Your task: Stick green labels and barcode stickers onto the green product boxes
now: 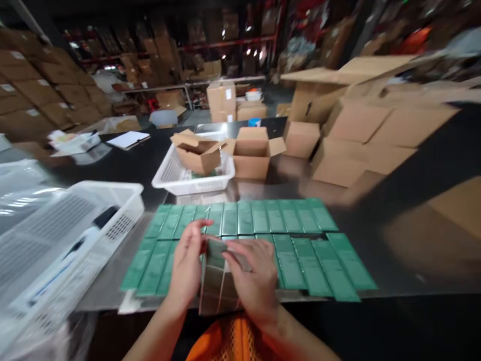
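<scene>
Bundle: banded stack at 6 o'clock on desk
Left hand: grips bundle's left side
Right hand: clasps its right side
Green boxes: rows at 12 o'clock

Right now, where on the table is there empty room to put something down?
Bare dark tabletop lies right of the flat green packets, before the stacked brown cardboard boxes. It is crowded in front, where the left hand and right hand hold a banded bundle of packets, and leftward by the white plastic basket.

Dim warehouse, stacked cartons, shelving
</scene>
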`<state>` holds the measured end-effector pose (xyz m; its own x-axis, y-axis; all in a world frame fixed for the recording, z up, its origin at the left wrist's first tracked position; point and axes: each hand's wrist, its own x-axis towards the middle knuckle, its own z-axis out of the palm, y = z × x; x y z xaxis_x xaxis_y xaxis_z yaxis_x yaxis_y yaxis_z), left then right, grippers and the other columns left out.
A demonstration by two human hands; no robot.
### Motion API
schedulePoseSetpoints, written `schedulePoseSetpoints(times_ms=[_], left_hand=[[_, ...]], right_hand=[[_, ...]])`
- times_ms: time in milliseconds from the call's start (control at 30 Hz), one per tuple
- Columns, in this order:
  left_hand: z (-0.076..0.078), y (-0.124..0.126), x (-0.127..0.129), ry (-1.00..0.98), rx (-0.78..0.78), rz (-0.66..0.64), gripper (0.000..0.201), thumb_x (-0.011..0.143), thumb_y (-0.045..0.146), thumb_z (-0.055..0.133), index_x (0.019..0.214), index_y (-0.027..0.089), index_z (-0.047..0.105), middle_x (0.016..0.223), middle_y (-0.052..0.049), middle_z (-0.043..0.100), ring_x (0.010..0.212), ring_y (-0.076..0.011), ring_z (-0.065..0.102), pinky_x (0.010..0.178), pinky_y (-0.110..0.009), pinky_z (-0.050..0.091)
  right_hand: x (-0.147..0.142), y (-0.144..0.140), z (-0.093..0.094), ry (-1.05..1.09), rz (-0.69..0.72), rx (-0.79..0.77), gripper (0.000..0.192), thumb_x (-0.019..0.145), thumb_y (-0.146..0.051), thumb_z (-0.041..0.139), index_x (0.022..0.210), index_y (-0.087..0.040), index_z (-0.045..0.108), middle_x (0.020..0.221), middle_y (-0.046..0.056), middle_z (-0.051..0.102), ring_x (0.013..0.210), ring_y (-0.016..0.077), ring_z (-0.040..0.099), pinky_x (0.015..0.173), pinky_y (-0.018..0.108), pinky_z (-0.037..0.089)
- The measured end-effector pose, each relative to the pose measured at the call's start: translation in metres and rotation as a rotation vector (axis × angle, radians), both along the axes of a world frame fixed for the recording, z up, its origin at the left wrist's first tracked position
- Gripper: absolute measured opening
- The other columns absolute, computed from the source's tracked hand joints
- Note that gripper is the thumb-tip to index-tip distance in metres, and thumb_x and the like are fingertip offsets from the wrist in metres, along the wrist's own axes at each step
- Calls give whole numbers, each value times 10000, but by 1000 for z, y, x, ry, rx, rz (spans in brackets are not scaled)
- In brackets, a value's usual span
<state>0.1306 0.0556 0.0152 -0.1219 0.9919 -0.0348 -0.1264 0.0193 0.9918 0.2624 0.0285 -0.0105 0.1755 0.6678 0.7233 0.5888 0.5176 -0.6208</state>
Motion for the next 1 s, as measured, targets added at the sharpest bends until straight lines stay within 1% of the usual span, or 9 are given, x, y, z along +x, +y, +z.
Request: schedulePoseSetpoints(times_ms=[167,333,467,600,700,767,800,900,1000], left_hand=[[-3,6,-3,-149,-164,-53,548,685,594,785,1074,235,645,744,-12,720,640,-186,636,629,-268,517],[0,11,-5,-112,-209,-122,622,554,459,907,1076,243,647,704,22,679,675,-155,621,636,-207,508],[1,18,-8,-63,-267,-90,746,482,420,943,1123,246,602,696,33,681,660,-162,624,610,-220,499],[4,23,-16,-86,-249,-113,746,499,400,940,1128,207,588,694,17,693,593,-154,604,578,-234,470],[10,27,-22,-68,-219,-154,607,580,360,899,1087,175,623,669,26,660,543,-111,548,526,-201,396],[15,32,-22,-46,-216,-166,530,582,312,874,1038,163,649,631,49,611,495,-82,483,487,-187,336],[17,33,-20,-30,-222,-162,493,577,292,854,1011,161,661,614,58,589,480,-76,459,475,-187,318],[18,35,-7,55,-268,-153,317,566,238,722,871,161,679,551,60,546,447,-82,414,452,-201,288],[8,25,15,267,-252,-230,155,592,244,590,715,173,651,425,72,432,406,-87,329,437,-210,225]], right_hand=[[-2,2,-12,-102,-122,102,160,986,-201,546,933,-287,670,1019,-37,764,921,153,688,944,367,356],[2,8,-33,-280,-170,122,240,968,-219,495,786,-259,646,1245,1,699,1102,161,638,1073,397,298],[12,3,-43,-400,-64,254,321,992,-395,459,770,-253,641,1372,82,623,1289,207,538,1142,449,248],[38,-18,-37,-359,163,336,181,956,-389,592,825,-309,687,1302,7,667,1271,195,558,1103,395,377],[71,-33,-21,-193,462,178,92,929,-392,635,893,-325,688,1094,0,724,1130,206,649,967,363,525],[93,-39,-8,-73,592,36,19,907,-314,659,904,-319,678,1003,13,725,1056,225,680,881,368,578],[103,-40,-2,-17,623,-11,49,897,-271,664,902,-319,677,962,17,727,1014,230,692,847,372,592],[126,-38,9,156,572,-68,82,898,-244,656,842,-294,686,808,20,723,829,224,710,738,366,602],[142,-26,12,246,330,-239,130,878,-309,689,765,-246,694,728,22,711,696,199,680,641,321,565]])
